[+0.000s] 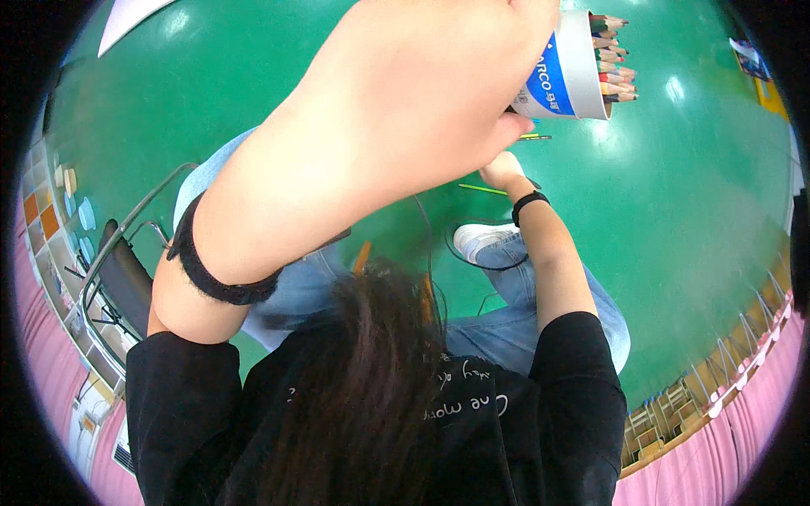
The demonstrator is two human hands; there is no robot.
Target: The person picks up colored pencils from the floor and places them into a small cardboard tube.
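At the top, my left hand (456, 76) is closed around a white and blue cardboard tube (582, 72), which lies tipped on its side. Sharpened pencils (618, 72) stick out of its open right end, points outward. Behind and below it is my right hand (504, 171), partly covered by the left one, so its fingers are hidden. A light green pencil (483, 188) lies beside my right wrist. Below the tube, close to my left thumb, shows a thin dark and yellow pencil (537, 137).
Green floor (692, 185) spreads around my legs and white shoe (481, 240). A dark cable (447, 244) loops near the shoe. To the left stand a metal-framed black chair (126, 270) and shelves (51, 219). Small wooden chairs (666, 413) line the lower right, near pink curtains (700, 455).
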